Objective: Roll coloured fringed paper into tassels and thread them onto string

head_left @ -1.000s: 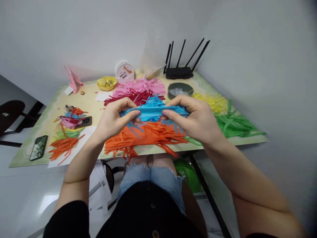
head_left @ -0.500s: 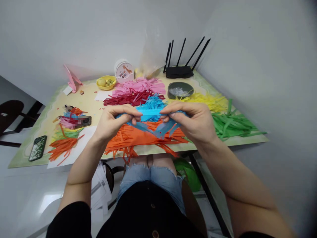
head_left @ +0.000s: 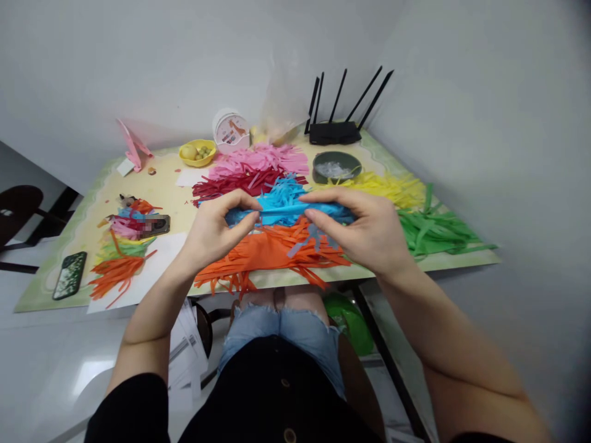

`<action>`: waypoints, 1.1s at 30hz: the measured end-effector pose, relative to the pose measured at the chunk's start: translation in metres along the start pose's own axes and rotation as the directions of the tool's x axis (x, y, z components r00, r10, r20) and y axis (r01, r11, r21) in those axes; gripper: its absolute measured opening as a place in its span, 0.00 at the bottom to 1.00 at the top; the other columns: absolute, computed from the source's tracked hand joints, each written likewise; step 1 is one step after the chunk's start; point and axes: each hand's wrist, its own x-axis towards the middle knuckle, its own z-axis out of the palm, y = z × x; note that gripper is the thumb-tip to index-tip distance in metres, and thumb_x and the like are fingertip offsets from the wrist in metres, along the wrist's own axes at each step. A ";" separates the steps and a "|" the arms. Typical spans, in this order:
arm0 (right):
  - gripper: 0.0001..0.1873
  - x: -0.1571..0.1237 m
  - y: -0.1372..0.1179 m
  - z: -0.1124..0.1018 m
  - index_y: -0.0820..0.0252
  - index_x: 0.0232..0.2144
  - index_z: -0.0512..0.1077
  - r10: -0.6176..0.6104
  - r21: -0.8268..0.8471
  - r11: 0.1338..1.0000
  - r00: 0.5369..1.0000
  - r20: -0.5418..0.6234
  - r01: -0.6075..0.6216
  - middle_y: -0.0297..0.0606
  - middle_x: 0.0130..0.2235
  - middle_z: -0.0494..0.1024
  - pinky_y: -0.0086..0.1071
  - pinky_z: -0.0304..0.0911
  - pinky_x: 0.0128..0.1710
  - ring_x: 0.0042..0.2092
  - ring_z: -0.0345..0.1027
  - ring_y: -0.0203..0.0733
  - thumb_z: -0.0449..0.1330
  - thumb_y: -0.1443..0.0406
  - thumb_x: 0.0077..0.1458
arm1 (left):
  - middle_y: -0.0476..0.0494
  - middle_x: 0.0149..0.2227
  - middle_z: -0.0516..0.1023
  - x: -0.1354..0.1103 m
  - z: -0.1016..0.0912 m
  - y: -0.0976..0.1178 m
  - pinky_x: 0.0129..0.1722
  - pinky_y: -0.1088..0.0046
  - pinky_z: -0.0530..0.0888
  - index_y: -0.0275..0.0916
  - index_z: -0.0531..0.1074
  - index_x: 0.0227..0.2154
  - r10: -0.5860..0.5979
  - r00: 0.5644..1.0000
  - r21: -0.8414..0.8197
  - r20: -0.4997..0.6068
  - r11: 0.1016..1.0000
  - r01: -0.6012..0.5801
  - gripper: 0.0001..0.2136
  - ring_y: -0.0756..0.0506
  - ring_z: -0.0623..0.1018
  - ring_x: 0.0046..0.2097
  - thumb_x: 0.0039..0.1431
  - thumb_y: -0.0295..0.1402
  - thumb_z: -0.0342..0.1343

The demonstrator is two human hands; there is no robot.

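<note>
Both hands hold one blue fringed paper strip [head_left: 281, 211] level above the table's front edge. My left hand [head_left: 217, 229] pinches its left end with thumb and fingers closed. My right hand [head_left: 364, 231] grips the right end, fingers curled over it, and a few blue fringes dangle below. Right under the strip lies an orange fringed paper pile [head_left: 268, 255]. Behind it sit a blue pile [head_left: 281, 192], a dark red pile [head_left: 240, 183] and a pink pile [head_left: 263, 160].
Yellow strips [head_left: 388, 184] and green strips [head_left: 434, 231] lie to the right. A dark bowl [head_left: 337, 166], a router [head_left: 335, 132], a yellow bowl [head_left: 197, 152] and a round tin [head_left: 229, 132] stand at the back. A phone [head_left: 69, 275] and mixed strips [head_left: 124, 246] lie left.
The blue strip has been rolled or turned between my fingers; the fringes that hung loose below it are now mostly drawn up. Both hands stay in place.
</note>
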 end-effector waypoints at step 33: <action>0.17 0.000 0.005 0.003 0.51 0.33 0.83 -0.207 0.178 0.969 0.956 0.210 0.171 0.31 0.31 0.84 0.30 0.74 0.36 0.33 0.78 0.36 0.57 0.74 0.52 | 0.37 0.51 0.82 -0.003 -0.010 -0.006 0.55 0.62 0.73 0.39 0.81 0.41 0.015 0.976 -0.135 0.215 0.991 0.014 0.10 0.38 0.79 0.55 0.60 0.37 0.61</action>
